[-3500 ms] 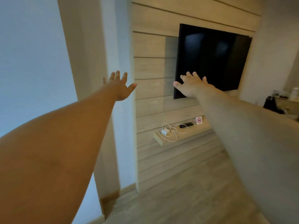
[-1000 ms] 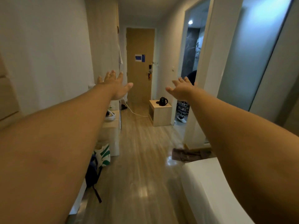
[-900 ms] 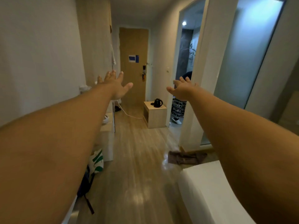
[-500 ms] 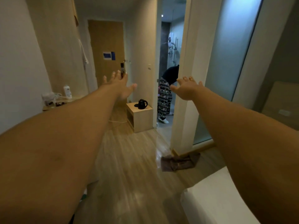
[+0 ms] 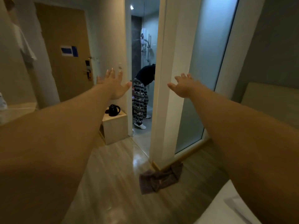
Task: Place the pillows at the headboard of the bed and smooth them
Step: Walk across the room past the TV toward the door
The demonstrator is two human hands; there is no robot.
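Floor (image 5: 113,183): wood | cloth (image 5: 160,179) crumpled at 6 o'clock | cabinet (image 5: 114,128) at 11 o'clock, kettle (image 5: 114,110) on top

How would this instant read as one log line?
left hand open, empty | right hand open, empty | pillows not visible | bed corner lower right

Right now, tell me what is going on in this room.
Nothing is being handled yet. The person wearing the camera holds both arms stretched out in front, left hand and right hand open and empty, facing a hallway rather than the bed. Only a white corner of the bed shows at the lower right, and no pillows are in view. A brown towel lies on the floor by the glass partition, a black kettle sits on a small cabinet, and another person bends over in the bathroom.
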